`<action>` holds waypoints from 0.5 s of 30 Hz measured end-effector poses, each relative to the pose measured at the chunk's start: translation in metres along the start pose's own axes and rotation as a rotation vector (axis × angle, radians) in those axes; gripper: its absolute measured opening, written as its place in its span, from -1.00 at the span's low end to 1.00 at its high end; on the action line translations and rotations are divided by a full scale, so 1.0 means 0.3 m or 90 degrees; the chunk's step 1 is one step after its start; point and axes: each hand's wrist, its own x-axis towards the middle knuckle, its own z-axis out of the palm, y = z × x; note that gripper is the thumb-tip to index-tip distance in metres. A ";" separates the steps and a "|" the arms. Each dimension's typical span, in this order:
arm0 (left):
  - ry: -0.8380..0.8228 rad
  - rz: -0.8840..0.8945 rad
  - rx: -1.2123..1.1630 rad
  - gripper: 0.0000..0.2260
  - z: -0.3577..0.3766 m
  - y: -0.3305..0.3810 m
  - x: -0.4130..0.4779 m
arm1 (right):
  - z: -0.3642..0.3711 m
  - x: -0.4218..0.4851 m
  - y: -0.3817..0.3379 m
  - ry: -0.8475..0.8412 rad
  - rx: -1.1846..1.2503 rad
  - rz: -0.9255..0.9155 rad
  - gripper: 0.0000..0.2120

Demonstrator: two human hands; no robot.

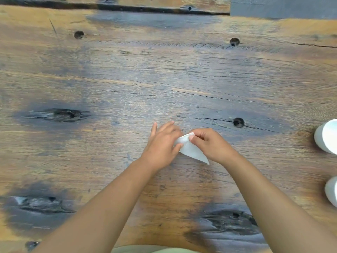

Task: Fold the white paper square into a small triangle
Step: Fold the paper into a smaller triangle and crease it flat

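Observation:
The white paper (pixel 191 149) lies on the wooden table (pixel 164 84), folded into a narrow triangular shape with its point aimed toward the lower right. My left hand (pixel 162 145) rests over the paper's left part, thumb pressing its edge, fingers spread flat. My right hand (pixel 209 143) pinches the paper's upper corner between thumb and forefinger. Both hands hide much of the sheet, so the fold lines are unclear.
Two white cylindrical cups stand at the table's right edge, one (pixel 327 136) level with my hands and another (pixel 331 190) nearer me. The wood is dark-stained with knots and holes. A grey surface (pixel 282 6) sits beyond the far right corner.

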 end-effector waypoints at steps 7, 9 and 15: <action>-0.030 -0.094 -0.148 -0.94 0.003 -0.016 -0.014 | 0.033 -0.014 0.066 0.038 0.030 0.044 -0.93; -0.068 -0.108 -0.162 -0.93 0.008 -0.029 -0.022 | 0.045 -0.012 0.086 0.048 0.028 0.066 -0.91; -0.089 -0.269 -0.284 -0.91 0.063 -0.084 -0.041 | 0.064 0.029 0.122 0.075 0.021 0.111 -0.84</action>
